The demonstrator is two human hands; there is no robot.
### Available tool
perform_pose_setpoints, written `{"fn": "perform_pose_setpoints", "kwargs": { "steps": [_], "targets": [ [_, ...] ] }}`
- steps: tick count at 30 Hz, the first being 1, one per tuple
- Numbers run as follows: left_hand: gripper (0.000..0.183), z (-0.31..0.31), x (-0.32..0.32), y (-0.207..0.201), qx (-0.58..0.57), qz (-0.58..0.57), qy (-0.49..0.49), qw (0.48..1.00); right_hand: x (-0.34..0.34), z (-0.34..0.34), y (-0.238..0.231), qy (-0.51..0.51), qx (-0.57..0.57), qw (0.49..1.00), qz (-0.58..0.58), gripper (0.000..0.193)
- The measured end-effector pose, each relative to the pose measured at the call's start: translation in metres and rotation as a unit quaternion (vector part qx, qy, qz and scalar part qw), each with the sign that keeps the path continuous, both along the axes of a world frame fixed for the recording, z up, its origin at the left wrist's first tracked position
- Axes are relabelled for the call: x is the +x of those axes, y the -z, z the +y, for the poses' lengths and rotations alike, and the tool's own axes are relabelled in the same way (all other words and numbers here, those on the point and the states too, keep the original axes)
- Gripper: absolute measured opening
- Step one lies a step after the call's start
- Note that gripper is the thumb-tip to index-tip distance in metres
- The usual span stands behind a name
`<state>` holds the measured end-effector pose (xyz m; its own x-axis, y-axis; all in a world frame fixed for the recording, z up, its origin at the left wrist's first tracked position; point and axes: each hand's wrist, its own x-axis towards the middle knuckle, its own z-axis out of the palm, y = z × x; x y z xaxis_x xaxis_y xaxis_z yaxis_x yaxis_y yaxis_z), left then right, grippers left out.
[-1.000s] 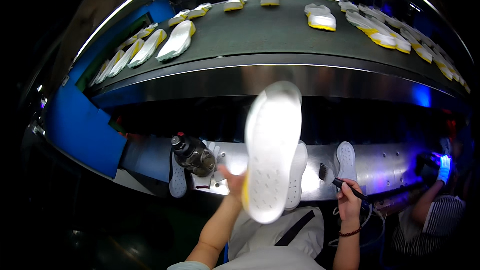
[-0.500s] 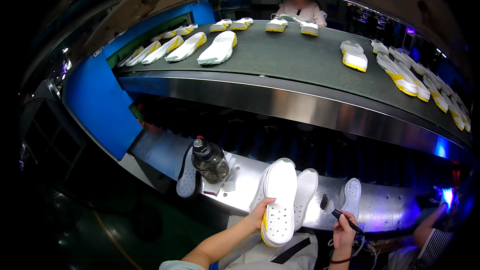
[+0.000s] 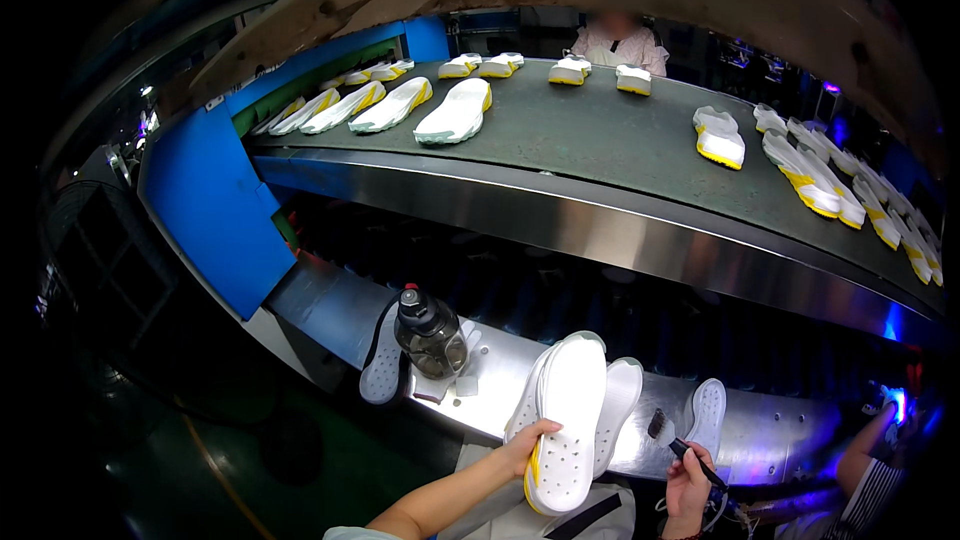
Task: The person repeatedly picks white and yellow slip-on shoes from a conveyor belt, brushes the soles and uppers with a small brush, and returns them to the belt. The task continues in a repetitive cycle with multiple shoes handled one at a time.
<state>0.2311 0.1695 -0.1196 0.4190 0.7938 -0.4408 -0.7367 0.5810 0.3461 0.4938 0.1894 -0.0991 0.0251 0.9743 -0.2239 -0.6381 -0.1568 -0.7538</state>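
Note:
My left hand [image 3: 533, 445] grips a white shoe sole [image 3: 575, 400] by its side, thumb over the holed heel; yellow shows along the heel edge. My right hand [image 3: 687, 485] is closed around the black handle of a brush [image 3: 662, 428], bristles up, apart from the held sole. Behind the held sole, more white soles rest on the metal ledge: one [image 3: 618, 410] at its right, another [image 3: 525, 408] partly hidden at its left. Beyond the brush lies a further white sole [image 3: 708, 415] with small holes.
A dark clear bottle [image 3: 430, 335] stands on the metal ledge [image 3: 740, 440], beside a sole [image 3: 382, 370] at the left. Above, a green conveyor belt [image 3: 590, 125] carries several white-and-yellow soles. A person [image 3: 620, 45] is behind it; another person's arm [image 3: 858, 460] is at right.
The whole view has shifted, so the scene sits slightly lower and further right. Both hands keep their holds on the sole and brush, with little movement relative to the ledge.

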Motion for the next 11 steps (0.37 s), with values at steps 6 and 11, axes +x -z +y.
{"fn": "perform_pose_setpoints", "kwargs": {
  "steps": [6,11],
  "targets": [
    [0.06,-0.002,0.0,0.006,0.041,0.02,0.035,0.998,-0.006,-0.001,-0.014,-0.031,0.021,0.999,-0.009,0.023],
    [0.084,-0.013,0.021,0.006,0.144,-0.217,0.019,0.965,-0.007,-0.01,-0.024,-0.103,0.068,0.992,0.025,0.025]
  ]
}}
